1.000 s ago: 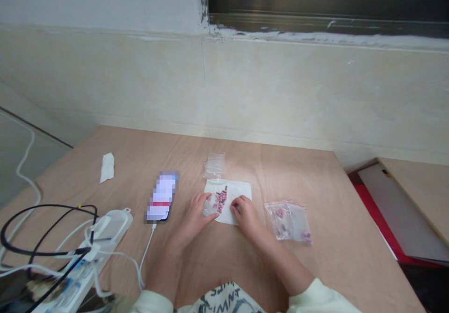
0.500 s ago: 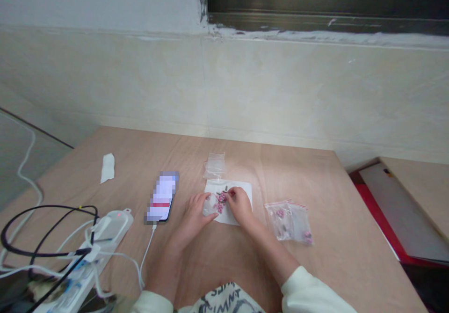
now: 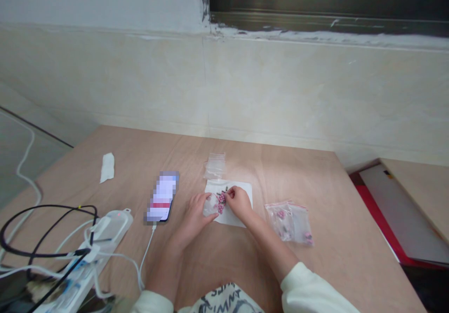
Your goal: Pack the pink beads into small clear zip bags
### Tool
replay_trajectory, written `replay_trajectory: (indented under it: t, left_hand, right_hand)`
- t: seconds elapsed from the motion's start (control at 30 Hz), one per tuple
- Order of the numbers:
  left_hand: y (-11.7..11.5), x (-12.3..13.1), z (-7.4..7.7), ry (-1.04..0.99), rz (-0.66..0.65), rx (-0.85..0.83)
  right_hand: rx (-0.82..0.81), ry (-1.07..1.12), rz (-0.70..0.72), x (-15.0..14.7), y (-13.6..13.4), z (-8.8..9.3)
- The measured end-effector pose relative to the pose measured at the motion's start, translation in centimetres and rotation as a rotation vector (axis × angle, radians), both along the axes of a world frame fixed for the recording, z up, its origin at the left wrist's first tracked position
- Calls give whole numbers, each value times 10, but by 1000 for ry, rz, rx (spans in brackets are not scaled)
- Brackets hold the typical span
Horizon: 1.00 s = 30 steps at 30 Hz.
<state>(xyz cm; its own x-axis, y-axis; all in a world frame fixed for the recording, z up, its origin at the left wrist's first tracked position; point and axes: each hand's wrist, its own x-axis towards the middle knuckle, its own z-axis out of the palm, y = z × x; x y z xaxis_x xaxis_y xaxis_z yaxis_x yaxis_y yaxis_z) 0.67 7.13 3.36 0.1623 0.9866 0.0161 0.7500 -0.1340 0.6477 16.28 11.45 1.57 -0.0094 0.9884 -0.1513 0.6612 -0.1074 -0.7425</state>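
A white sheet [image 3: 235, 218] lies on the wooden table, and a cluster of small pink pieces [image 3: 220, 202], some dark bits among them, rests over it. My left hand [image 3: 195, 214] grips the left side of a small clear plastic bag [image 3: 210, 205], thumb at the near edge and fingers at the far one. The pink pieces are at the bag's right side; whether they are in it or beside it I cannot tell. Thumb and forefinger of my right hand [image 3: 239, 202] are pinched together at the cluster's right edge, and what is between them is too small to make out.
Clear zip bags [image 3: 214, 165] lie beyond the sheet. To the right are bags with pink pieces [image 3: 289, 222]. A phone [image 3: 163, 197] on a charging cable lies left, near a power strip [image 3: 112, 229] with tangled cables. A white paper scrap [image 3: 107, 167] sits farther back.
Both hands stay almost where they were. My right hand's fingertips have shifted very slightly at the pink cluster.
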Motion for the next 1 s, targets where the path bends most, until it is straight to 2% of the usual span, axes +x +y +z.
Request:
replay_trajectory:
  t: [0.07,0.23,0.37,0.43,0.53,0.77,1.0]
  left_hand:
    - [0,1,-3,3,-8,6]
    - [1,2,-8,4,-1,26]
    - [0,0,-5,-25,-1,12]
    - [-1,0,-1,-33,5,-8]
    - [-2,0,5,-36,26,-37]
    - [-2,3,11,-80,23,-62]
    - [-2,4,13,-99,40,-64]
  right_hand:
    - [29,94,17,-2,-5,9]
    - [12,340,186,-7,-15,24]
    - [142,187,104,0,-4,11]
    - [199,71,121,4,4,1]
    - [190,-40,183,8,12,-11]
    - [218,-126,187,10,10,-11]
    - [223,-86,113,11,11,-15]
